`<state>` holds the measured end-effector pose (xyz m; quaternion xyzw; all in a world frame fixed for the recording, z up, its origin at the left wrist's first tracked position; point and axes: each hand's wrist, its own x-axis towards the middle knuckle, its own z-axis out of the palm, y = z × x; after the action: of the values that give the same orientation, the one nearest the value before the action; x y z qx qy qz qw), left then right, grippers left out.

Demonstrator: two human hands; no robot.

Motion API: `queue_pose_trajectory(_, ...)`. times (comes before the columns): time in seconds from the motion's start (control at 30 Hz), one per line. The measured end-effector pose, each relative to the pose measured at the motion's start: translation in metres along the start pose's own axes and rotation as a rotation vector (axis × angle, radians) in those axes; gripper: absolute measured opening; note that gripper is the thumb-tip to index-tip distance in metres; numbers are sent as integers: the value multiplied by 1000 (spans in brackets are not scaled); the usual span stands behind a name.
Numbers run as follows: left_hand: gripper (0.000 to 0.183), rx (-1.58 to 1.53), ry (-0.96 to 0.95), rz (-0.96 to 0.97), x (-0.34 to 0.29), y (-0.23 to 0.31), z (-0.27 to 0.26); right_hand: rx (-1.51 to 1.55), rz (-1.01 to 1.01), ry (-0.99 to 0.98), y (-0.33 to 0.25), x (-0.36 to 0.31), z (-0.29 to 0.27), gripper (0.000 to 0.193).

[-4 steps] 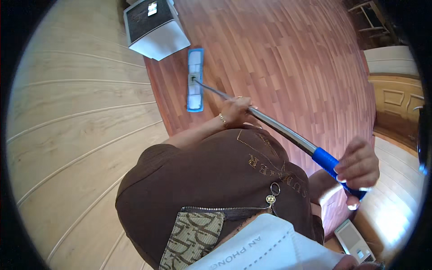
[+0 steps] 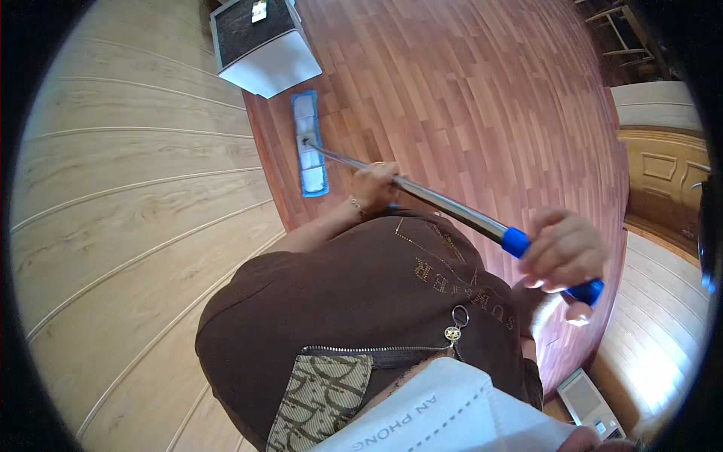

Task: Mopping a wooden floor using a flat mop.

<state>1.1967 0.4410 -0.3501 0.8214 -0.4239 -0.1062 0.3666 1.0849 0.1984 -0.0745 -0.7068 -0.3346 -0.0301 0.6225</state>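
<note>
A flat mop (image 2: 307, 162) with a white pad and blue fringe lies on the wood floor at the left, close to the wall. Its metal pole (image 2: 452, 205) slants from the pad across my front toward the right. My left hand (image 2: 375, 187), with a bracelet at the wrist, is closed around the middle of the pole. At the upper end, my right hand (image 2: 566, 252) wraps round the blue grip (image 2: 516, 242), fingers over the top and thumb below.
A white cabinet (image 2: 273, 64) with a dark top stands just beyond the mop pad, a phone (image 2: 259, 10) lying on it. Pale panelled wall (image 2: 151, 181) runs along the left. Far right are a wooden door (image 2: 663, 177) and a dark wooden rack (image 2: 629, 34); a white box-shaped appliance (image 2: 587, 399) sits lower right.
The mop pad has shifted left and slightly nearer, and turned a little. Both hands have moved left with the pole, the right one also rising in the picture.
</note>
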Motion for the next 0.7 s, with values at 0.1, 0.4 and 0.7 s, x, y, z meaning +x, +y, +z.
queue_pose_trajectory(0.1,26,27,53,-46,-9,-10,5,84,36,66,-4,6,26,33)
queue_pose_trajectory(0.4,15,-27,-158,-74,-25,38,5,-13,138,352,-71,-28,74,30)
queue_pose_trajectory(0.7,23,-313,-366,302,10,112,72,-437,128,178,-164,-55,120,30)
